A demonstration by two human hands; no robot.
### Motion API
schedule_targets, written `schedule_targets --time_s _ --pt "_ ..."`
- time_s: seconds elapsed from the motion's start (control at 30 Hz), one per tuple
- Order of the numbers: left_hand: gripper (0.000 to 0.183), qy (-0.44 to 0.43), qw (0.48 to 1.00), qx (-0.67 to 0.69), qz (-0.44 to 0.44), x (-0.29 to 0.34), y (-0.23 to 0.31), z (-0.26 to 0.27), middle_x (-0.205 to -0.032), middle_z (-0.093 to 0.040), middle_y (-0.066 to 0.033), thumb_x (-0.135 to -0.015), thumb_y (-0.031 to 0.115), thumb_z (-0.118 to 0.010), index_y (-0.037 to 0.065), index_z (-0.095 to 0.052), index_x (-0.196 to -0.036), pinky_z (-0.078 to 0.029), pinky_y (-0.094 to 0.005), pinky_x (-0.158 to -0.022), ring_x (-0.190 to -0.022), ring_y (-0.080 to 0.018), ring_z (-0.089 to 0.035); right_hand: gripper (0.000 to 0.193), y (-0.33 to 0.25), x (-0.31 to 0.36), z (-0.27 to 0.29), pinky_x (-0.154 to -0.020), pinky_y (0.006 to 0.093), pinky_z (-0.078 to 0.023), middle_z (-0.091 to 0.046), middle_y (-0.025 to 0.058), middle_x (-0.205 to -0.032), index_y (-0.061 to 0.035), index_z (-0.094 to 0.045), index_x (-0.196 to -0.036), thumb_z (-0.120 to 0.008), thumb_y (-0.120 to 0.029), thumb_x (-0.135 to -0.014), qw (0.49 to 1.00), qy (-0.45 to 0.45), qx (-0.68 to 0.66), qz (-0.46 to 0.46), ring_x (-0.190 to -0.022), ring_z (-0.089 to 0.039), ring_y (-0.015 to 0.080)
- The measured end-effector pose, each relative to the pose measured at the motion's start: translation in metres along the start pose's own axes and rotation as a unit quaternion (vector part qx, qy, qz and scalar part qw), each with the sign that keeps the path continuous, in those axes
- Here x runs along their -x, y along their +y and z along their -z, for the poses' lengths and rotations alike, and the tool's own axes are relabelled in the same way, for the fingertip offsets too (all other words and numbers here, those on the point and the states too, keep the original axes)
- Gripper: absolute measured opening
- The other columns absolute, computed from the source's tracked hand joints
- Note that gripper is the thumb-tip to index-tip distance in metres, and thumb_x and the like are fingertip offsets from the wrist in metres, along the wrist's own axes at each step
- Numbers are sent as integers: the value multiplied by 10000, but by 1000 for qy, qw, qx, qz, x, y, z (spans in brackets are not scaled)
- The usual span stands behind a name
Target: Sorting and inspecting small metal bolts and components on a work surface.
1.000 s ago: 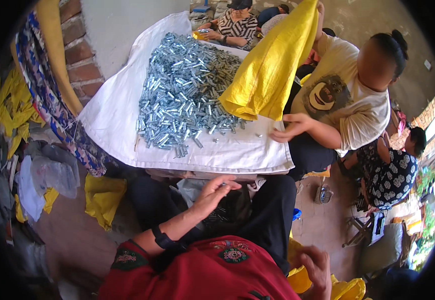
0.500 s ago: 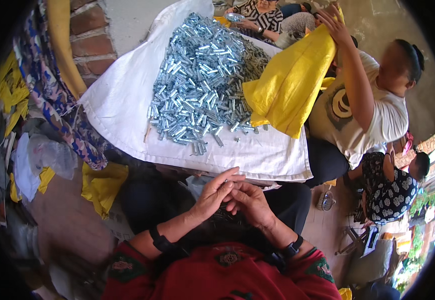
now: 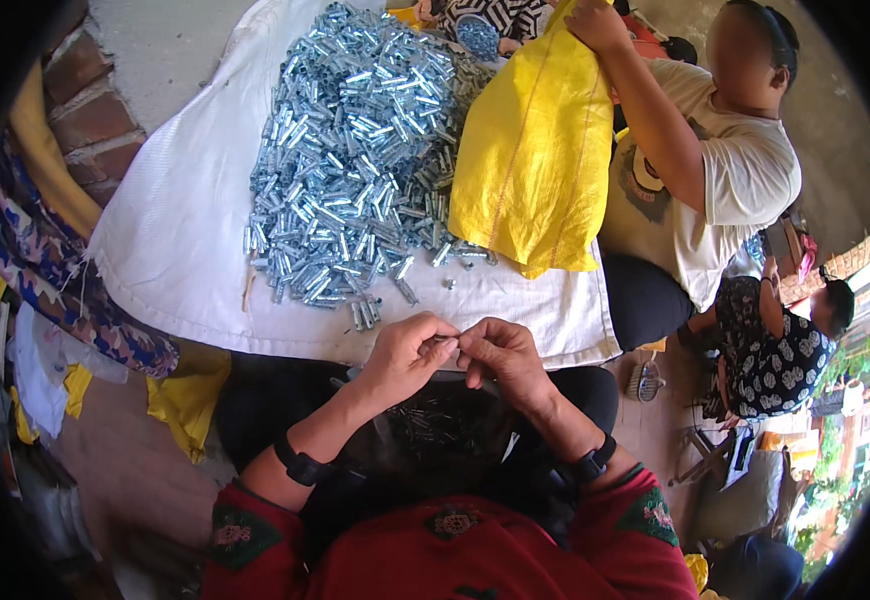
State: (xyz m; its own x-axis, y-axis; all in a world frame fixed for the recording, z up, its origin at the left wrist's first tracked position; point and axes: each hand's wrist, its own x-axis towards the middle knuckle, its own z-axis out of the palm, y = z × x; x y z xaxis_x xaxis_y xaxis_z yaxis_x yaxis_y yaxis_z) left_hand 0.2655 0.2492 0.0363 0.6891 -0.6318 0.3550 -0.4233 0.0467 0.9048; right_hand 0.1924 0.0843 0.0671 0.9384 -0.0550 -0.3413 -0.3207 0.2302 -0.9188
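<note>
My left hand [image 3: 407,352] and my right hand [image 3: 507,362] meet fingertip to fingertip at the near edge of a white woven cloth [image 3: 175,230]. Both are closed in a pinch. A small piece seems to sit between the fingertips, too small to name. Just beyond them lies a big heap of shiny metal sleeves [image 3: 350,160], with a few loose ones close to my left hand. Below my hands, in the dark area over my lap, several thin metal pieces [image 3: 420,420] show dimly.
At the right, a co-worker [image 3: 695,190] holds a yellow woven sack [image 3: 530,150] over the heap's right side. Another person at the far side has a bowl [image 3: 478,38] of metal parts. A wire basket [image 3: 645,380] and yellow sacking [image 3: 190,400] lie on the floor.
My hands have moved up to the cloth's edge, still together. The co-worker's yellow sack now hangs lower and fuller over the heap. The whole view has shifted slightly.
</note>
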Motion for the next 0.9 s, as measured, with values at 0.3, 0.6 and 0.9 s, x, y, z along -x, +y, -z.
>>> schedule_targets --time_s 0.3,0.6,0.9 --pt "160 -29 968 -228 -99 -8 2 16 -735 -565 -117 -798 103 -617 54 -531 -923 -457 -395 -539 -641 -308 -589 217 8 -25 3 -409 168 -366 -589 41 -657 -35 -574 -795 -591 -234 -879 998 -36 43 12 -448 -496 71" --pt "168 48 982 119 140 -6 -13 19 -702 -585 -46 -903 134 -529 -16 -544 -977 -422 -218 -493 -535 -74 -523 94 1 -64 26 -573 395 -466 -593 201 -795 -20 -584 -853 -578 -79 -780 774 151 528 316 -676 -587 365" --pt "190 70 960 196 189 -6 -14 25 -727 -576 -55 -916 163 -515 -21 -531 -958 -422 -200 -519 -567 -67 -512 206 6 -113 35 -687 404 -462 -610 157 -887 -51 -585 -990 -602 -105 -792 651 216 626 372 -792 -584 342"
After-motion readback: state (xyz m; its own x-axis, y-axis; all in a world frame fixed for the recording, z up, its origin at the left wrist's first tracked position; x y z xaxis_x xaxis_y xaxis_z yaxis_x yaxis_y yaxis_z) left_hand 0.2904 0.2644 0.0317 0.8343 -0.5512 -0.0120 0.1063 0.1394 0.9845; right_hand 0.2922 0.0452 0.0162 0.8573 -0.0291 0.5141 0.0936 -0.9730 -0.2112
